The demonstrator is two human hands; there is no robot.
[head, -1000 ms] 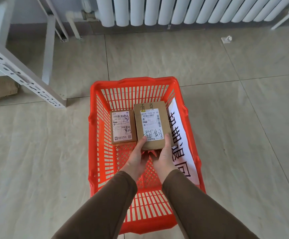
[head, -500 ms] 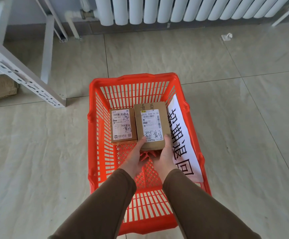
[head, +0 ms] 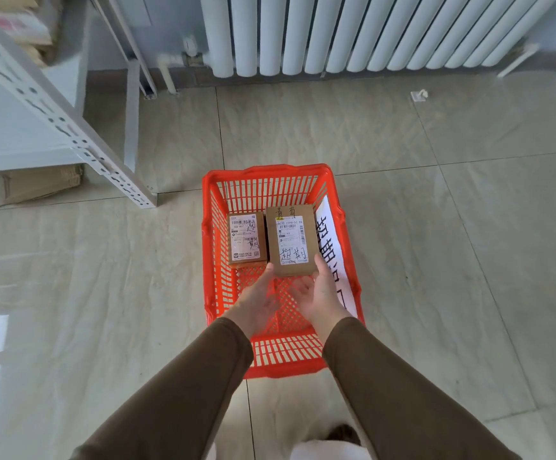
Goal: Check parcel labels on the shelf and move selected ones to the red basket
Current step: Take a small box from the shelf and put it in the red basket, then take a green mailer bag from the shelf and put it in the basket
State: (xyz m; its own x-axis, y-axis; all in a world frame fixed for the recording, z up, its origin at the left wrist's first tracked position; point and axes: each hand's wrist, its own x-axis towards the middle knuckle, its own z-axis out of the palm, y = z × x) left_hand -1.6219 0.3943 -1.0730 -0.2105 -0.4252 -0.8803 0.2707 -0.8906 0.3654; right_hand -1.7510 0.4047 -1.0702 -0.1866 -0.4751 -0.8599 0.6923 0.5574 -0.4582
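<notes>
A red plastic basket [head: 270,170] stands on the tiled floor. Two brown labelled parcels lie side by side in its far half: a smaller parcel [head: 246,242] on the left and a larger parcel [head: 291,242] on the right. A white sheet with handwritten characters [head: 331,250] leans on the basket's right wall. My left hand [head: 258,298] and right hand [head: 319,293] are inside the basket at the larger parcel's near end. Their fingers are spread, with only the fingertips and right thumb at its corners.
A white metal shelf with a perforated upright [head: 54,111] is at the left, with blurred parcels [head: 27,28] on it and flat cardboard [head: 30,185] beneath. A white radiator [head: 353,31] lines the far wall. A small white bracket [head: 419,94] lies on the floor.
Both hands gripped the larger parcel's near end before. Now they have loosened and drawn back a little, and the parcel lies in the basket. The view has tilted up.
</notes>
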